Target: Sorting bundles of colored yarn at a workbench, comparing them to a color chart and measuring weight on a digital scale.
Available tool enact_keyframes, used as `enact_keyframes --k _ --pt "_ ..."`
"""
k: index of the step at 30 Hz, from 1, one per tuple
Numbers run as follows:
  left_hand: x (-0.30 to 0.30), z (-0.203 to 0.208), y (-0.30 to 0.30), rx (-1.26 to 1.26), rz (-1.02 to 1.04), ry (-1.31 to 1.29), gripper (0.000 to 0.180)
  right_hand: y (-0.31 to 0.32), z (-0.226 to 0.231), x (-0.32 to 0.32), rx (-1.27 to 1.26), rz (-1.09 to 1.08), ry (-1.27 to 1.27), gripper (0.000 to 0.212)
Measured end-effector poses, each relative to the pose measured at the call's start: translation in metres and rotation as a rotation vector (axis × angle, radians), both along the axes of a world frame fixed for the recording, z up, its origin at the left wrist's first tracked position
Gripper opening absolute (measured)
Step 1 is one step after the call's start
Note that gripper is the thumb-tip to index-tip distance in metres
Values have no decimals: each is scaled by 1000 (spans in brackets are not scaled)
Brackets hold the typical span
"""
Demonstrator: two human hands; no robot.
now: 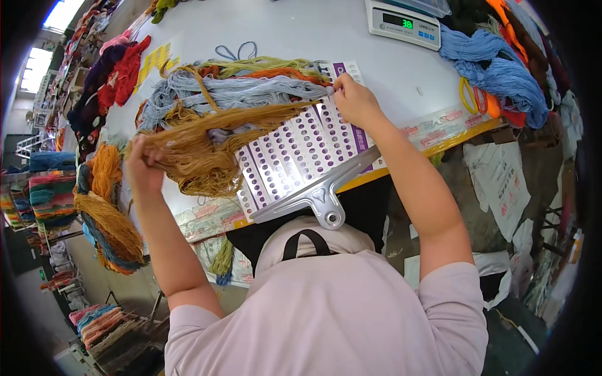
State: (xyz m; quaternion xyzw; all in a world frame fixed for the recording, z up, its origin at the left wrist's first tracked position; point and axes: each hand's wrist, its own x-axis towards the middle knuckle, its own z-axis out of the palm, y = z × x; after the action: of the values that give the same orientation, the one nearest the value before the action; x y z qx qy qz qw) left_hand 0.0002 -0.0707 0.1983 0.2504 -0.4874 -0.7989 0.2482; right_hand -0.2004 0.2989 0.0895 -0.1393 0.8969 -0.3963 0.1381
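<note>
The left hand (pixel 143 164) grips a mustard-brown yarn bundle (pixel 213 141) stretched across a white punched card with purple holes (pixel 301 153). The right hand (pixel 354 100) pinches the card's far edge beside grey-blue yarn (pixel 238 93). A digital scale (pixel 403 23) stands far right, near blue skeins (pixel 501 69).

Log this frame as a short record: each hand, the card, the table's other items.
left hand: grips a mustard-yellow yarn bundle
right hand: fingers at the top edge of a punched white-and-purple card
card: lies tilted on the white table, yarn skeins laid across its upper part
scale: at the far edge
blue yarn: far right
</note>
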Motion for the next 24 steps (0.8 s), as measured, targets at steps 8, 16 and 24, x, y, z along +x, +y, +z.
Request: enact_keyframes --k 8,16,24 --pt "-49 14 27 -319 58 -23 22 1 12 33 -200 -77 65 18" --pt "-28 11 175 332 -871 8 50 -44 89 120 -761 258 -449 15" --pt "-16 6 167 466 -957 110 61 -50 99 136 -832 189 -418 12"
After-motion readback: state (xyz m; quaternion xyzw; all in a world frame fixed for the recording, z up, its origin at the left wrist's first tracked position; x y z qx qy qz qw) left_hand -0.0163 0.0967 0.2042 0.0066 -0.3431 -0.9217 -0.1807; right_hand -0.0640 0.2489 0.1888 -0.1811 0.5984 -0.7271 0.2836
